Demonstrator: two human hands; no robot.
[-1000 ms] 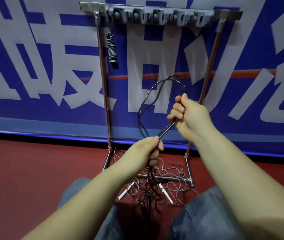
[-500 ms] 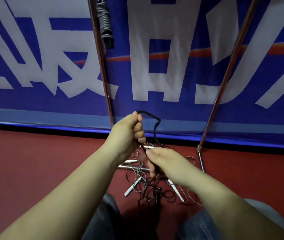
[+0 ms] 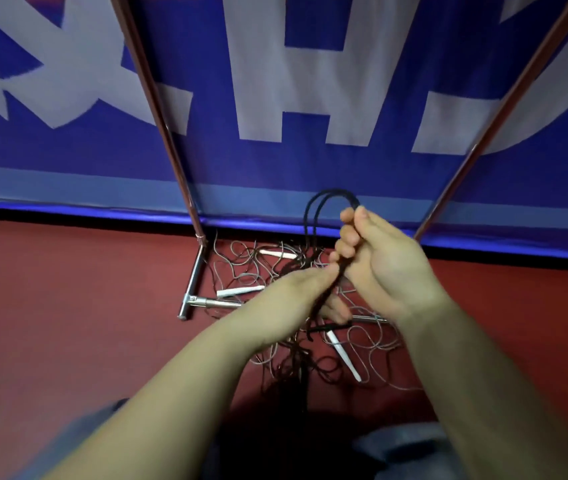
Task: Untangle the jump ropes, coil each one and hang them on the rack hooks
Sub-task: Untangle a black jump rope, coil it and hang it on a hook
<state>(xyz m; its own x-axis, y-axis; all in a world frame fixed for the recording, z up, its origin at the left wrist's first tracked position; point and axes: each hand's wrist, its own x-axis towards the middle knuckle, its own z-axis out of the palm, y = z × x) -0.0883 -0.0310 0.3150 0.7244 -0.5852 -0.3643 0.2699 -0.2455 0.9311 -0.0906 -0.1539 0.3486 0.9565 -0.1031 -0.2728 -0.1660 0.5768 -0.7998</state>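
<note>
A blue banner (image 3: 310,161) with white characters is seen behind the rack (image 3: 192,271), whose two uprights and floor bars stand on the red floor (image 3: 68,289). A tangle of thin ropes (image 3: 258,268) with white handles (image 3: 239,291) is spread around the rack's base. The black jump rope (image 3: 313,209) is looped above the right hand (image 3: 379,265), whose fingers are curled round it; lower strands are pinched by the left hand (image 3: 296,292), touching the right.
</note>
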